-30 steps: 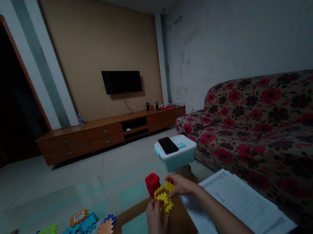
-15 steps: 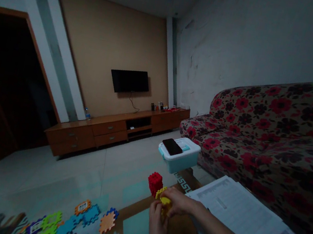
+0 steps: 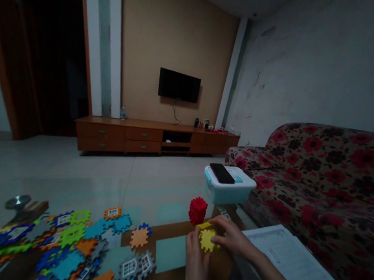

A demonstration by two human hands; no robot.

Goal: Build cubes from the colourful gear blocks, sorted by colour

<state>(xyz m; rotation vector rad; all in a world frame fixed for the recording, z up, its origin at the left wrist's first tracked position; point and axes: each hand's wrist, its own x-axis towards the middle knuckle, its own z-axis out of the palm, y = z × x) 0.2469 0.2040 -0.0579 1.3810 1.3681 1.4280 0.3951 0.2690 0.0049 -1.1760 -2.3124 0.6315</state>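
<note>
Both hands close around yellow interlocking tiles [image 3: 207, 240] with notched edges, low over the glass table. One yellow tile faces me and another edge shows at the top, so at least two are together. My left hand [image 3: 196, 262] grips them from the left and below. From the right, my right hand [image 3: 228, 234] presses with its thumb on the facing tile and its fingers over the top edge. Just beyond them a red block of notched tiles [image 3: 197, 211] stands upright on the table.
A pile of coloured tiles [image 3: 67, 263] spreads over the table's left. Nearer lie an orange tile [image 3: 139, 237] and grey window tiles [image 3: 129, 269]. Papers [image 3: 295, 265] lie at right. A lidded box [image 3: 230, 194] carrying a phone [image 3: 221, 173] stands beyond, before the floral sofa [image 3: 311, 176].
My view has levelled and shifted, showing more of the tile pile. The yellow tiles have turned, so one flat face now shows; both hands still hold them.
</note>
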